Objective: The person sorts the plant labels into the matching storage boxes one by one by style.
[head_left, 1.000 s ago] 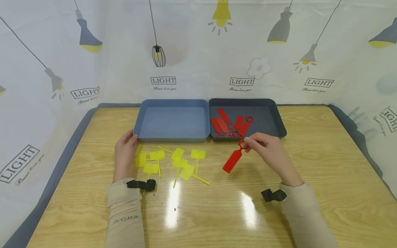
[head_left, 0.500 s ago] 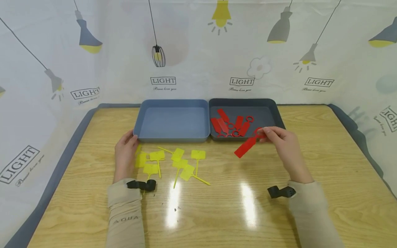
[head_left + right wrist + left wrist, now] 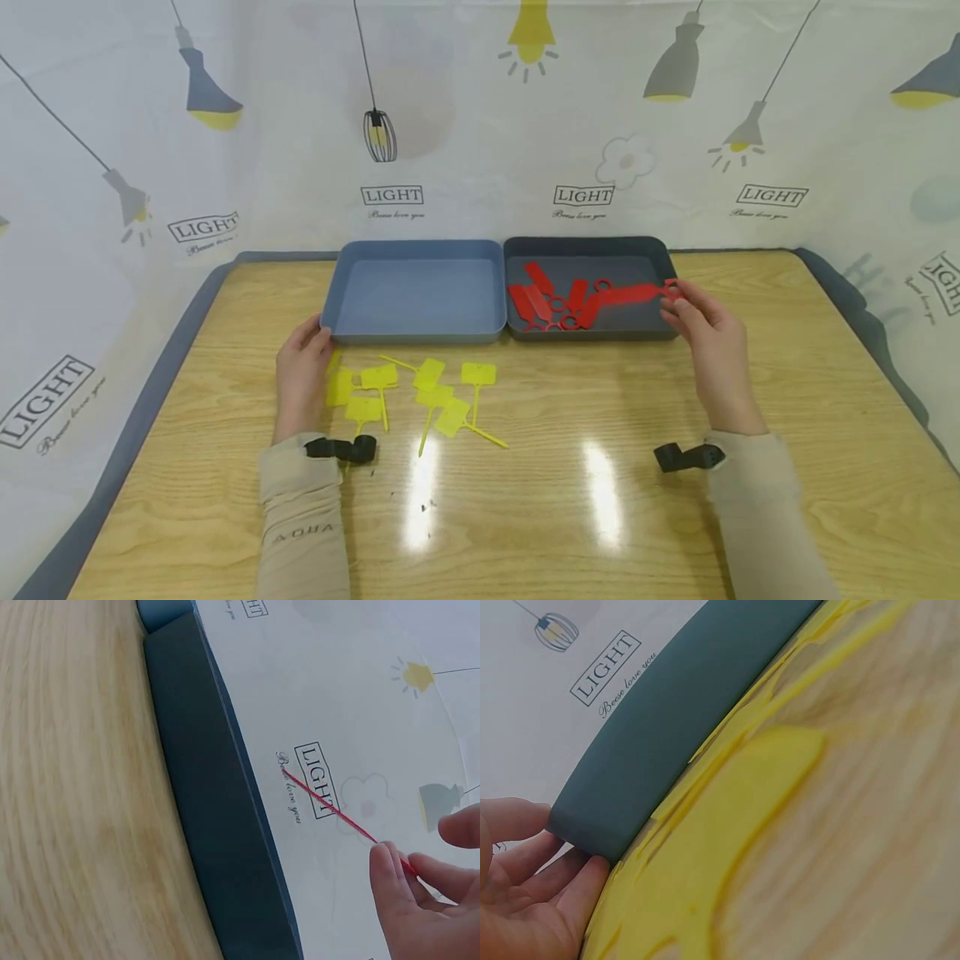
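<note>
Between thumb and fingers, my right hand (image 3: pixel 716 354) pinches the ring end of a red plastic tag (image 3: pixel 630 294). This tag stretches leftward over the dark grey tray (image 3: pixel 637 334), overlapping other red tags (image 3: pixel 538 305) inside it. The right wrist view shows the held tag (image 3: pixel 330 807) edge-on, above the tray's rim. At the front left corner of the blue tray (image 3: pixel 420 338), my left hand (image 3: pixel 297 383) holds the wall; its fingers (image 3: pixel 525 817) curl at that corner in the left wrist view. Several yellow tags (image 3: pixel 452 417) with thin tails lie just in front.
Both trays stand side by side on a wooden table (image 3: pixel 525 517), near its back edge. Behind them rises a white cloth backdrop (image 3: pixel 480 125) printed with lamps. Small dark specks (image 3: pixel 423 507) lie on the tabletop.
My right hand has moved right and farther back, swinging the red tag from in front of the dark tray to over it. My left hand has stayed at the blue tray's corner.
</note>
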`<state>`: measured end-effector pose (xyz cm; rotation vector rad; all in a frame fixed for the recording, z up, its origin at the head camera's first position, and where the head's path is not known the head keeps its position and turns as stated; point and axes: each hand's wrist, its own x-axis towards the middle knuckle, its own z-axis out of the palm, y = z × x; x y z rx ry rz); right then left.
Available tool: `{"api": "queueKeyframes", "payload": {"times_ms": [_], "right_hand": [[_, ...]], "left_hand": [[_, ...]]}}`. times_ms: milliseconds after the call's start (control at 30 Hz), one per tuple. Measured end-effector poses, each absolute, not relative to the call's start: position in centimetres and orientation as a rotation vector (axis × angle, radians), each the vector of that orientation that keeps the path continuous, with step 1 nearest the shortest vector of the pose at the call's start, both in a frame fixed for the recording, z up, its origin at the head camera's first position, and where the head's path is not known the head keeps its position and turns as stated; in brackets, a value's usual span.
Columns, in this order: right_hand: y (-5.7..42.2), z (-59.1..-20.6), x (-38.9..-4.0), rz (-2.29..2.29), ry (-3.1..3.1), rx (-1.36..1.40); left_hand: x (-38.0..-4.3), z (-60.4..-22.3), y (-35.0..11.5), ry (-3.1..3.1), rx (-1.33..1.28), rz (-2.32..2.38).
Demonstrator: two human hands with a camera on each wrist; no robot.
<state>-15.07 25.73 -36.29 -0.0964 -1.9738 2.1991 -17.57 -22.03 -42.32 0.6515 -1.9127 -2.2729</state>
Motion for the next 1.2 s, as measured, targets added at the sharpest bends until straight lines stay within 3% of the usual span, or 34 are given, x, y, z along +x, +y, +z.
{"api": "queueKeyframes", "payload": {"times_ms": [567,1200], "right_hand": [[26.2,-37.8,-16.0,1.732,-2.435,-0.235],[26.2,-38.9,-16.0,1.209,-2.73,-0.16]], "left_hand": [[-17.6,-42.3,-22.0,-1.914,0.634,-2.262],[-17.5,-42.2,-22.0,-1.929,0.629,-2.263]]}}
